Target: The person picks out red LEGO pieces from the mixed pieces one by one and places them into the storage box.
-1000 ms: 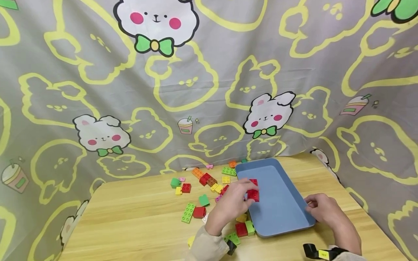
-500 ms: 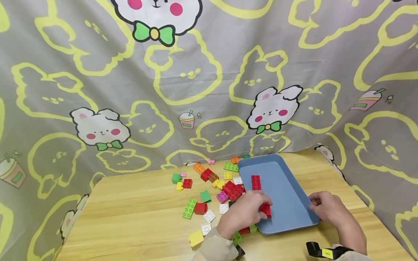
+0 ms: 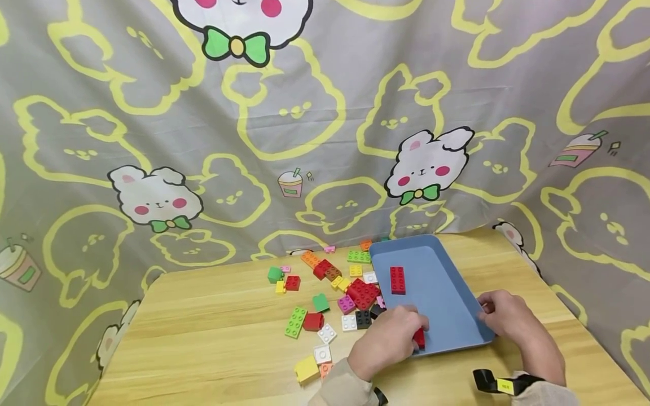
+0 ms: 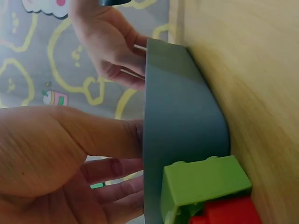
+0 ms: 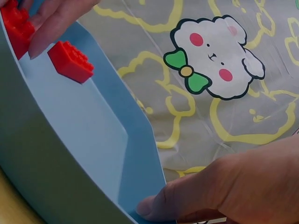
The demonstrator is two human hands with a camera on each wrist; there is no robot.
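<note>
A shallow blue tray [image 3: 447, 310] lies on the table in front of me. My left hand [image 3: 388, 342] reaches over its near left corner and holds a red toy brick [image 3: 419, 338] low inside it. The fingers partly cover that brick. A second red studded brick [image 3: 398, 280] rests on the tray floor farther back, also seen as a red brick [image 5: 70, 62] in the right wrist view. At the tray's right side, my right hand [image 3: 513, 320] pinches the rim, its thumb [image 5: 152, 205] on the inner side.
Loose toy bricks in many colours lie left of the tray, among them a large red brick [image 3: 363, 294], a light green brick [image 3: 295, 322] and a yellow block [image 3: 306, 370]. A light green brick [image 4: 205, 179] sits against the tray's outer wall. A patterned curtain [image 3: 325, 135] hangs behind.
My left hand has moved toward me along the tray's left side with the second red brick, leaving the first one on the tray floor. The right hand stays at the rim.
</note>
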